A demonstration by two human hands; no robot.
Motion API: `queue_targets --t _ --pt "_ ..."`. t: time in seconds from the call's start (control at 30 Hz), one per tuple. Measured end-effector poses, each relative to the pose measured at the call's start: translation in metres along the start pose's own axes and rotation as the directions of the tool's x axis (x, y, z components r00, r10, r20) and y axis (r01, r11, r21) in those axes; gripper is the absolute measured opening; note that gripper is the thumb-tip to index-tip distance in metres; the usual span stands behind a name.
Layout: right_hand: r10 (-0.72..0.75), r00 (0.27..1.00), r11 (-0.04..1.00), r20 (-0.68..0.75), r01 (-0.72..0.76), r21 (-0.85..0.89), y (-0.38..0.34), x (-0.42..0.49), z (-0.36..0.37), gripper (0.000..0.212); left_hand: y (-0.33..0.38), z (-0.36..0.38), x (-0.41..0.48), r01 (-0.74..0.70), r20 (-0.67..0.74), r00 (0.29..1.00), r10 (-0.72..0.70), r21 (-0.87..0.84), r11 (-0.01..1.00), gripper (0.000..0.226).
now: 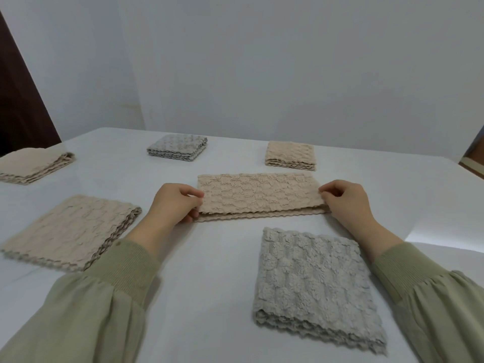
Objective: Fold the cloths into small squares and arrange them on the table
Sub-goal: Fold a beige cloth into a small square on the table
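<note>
A beige textured cloth [259, 196] lies folded in half as a long strip in the middle of the white table [209, 271]. My left hand [174, 203] pinches its left end and my right hand [345, 203] pinches its right end. Folded squares sit around it: a grey one [311, 286] near me on the right, a beige one [70, 231] on the left, a beige one [34, 166] at the far left, a grey one [178, 148] at the back and a beige one [290, 155] at the back right.
A plain white wall [262, 61] rises behind the table. A dark brown panel [18, 100] stands at the far left. The table's right edge [445, 239] drops off beside my right forearm.
</note>
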State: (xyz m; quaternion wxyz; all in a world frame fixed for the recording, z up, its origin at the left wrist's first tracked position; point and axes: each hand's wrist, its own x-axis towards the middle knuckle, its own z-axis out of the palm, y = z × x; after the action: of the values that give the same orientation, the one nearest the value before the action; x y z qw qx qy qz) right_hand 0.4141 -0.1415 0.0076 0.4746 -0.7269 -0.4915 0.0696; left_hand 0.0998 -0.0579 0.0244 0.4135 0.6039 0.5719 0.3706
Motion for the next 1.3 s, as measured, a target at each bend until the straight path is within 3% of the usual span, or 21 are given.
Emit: queue_targets --t 0.1,0.27,0.4,0.73,0.97,1.3 --pt "-0.012 0.998 0.999 -0.062 0.015 0.039 -0.003 -0.003 -0.003 0.013 0.003 -0.005 0.0 -0.009 0.0 1.0 0.009 -0.031 0.999 0.015" --pt "0.01 0.998 0.992 0.054 -0.003 -0.123 0.005 -0.006 -0.001 0.015 0.001 -0.008 -0.001 0.008 0.128 0.992 -0.02 0.089 0.996 0.014" --pt "-0.003 1.0 0.992 0.025 0.006 -0.127 0.005 -0.005 -0.002 0.013 0.001 -0.008 0.0 -0.007 0.134 0.991 -0.006 0.092 0.996 0.015" --pt "-0.006 0.998 0.983 0.063 0.017 -0.18 0.006 -0.005 -0.001 0.013 -0.001 -0.003 0.002 -0.091 0.121 0.991 0.053 0.332 0.939 0.016" --pt "-0.026 1.0 0.991 -0.004 0.026 -0.129 0.006 -0.003 -0.002 0.01 0.001 -0.004 0.001 -0.095 0.108 0.992 0.064 0.307 0.947 0.018" --pt "-0.04 0.997 0.96 0.065 0.056 -0.273 0.01 -0.001 0.001 0.008 0.002 -0.004 0.0 -0.105 0.149 0.987 0.055 0.353 0.93 0.019"
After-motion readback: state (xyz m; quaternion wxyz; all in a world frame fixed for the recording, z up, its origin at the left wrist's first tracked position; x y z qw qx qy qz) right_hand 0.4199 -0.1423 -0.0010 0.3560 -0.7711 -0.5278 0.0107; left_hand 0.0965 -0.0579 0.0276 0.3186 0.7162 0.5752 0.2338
